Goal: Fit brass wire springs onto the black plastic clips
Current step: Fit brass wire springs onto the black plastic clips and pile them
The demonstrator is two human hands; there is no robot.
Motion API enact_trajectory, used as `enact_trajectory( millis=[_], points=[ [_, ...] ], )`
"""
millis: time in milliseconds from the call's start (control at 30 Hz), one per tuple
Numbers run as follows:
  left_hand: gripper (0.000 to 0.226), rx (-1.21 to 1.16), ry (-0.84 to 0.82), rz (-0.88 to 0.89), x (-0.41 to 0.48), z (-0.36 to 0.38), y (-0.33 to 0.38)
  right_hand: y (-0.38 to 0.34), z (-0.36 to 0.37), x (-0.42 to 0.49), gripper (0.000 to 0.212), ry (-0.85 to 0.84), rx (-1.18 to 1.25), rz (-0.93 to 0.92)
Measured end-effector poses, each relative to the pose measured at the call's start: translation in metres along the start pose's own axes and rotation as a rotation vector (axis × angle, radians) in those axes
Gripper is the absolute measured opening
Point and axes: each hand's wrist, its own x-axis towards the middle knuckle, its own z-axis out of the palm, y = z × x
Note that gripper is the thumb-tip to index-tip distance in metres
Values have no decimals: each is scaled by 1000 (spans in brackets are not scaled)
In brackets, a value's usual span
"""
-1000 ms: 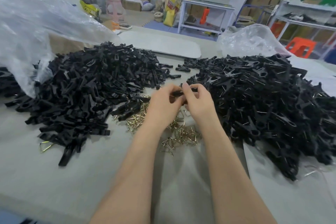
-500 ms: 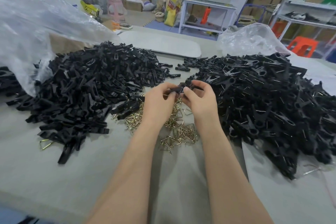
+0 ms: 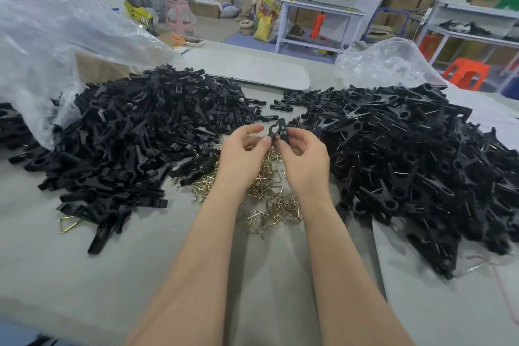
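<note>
Black plastic clip (image 3: 278, 130) is held up above the grey table (image 3: 84, 275), over the loose heap of brass wire springs (image 3: 269, 191). It is pinched btwn both hands. Left grip (image 3: 244, 149) has thumb and forefinger tips on the clip's left edge. Right grip (image 3: 304, 154) has its fingers curled round the right side. Can't tell whether a spring already sits in it: too small, and partly hidden by fingers.

Main risks, as I judge them:
- The hold is fingertip-only on a small, slick part. If a wire leg misses its slot while under tension, the spring could snap loose and fly, prob. into one of the black heaps, where it's hard to find.
- The clip's halves could slide apart or twist if the two grips press unevenly.
- Springs in the heap look interlocked, so lifting one may drag a clump w/ it.
- Wire ends are bare and could jab a fingertip during a hard push.
- The pile of unsprung black clip pieces (image 3: 134, 143) on the left and the pile of black clips w/ wire showing (image 3: 407, 154) on the right both lie near the hands — a dropped or half-fitted clip could land in the wrong one and go unnoticed.
</note>
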Motion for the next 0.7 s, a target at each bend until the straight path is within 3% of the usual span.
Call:
enact_trajectory(
  millis=[333, 600, 700],
  points=[
    [21, 9, 2, -34, 2, 0, -1, -2, 3, -4, 9, -8, -110, -83],
    [6, -97, -17, -120, 4, 2, -3, -3, 3, -4, 42, 185, 29, -71],
    [11, -176, -56, -133, 4, 2, -4, -2, 6, -5, 31, 153, 25, -89]
  ],
)
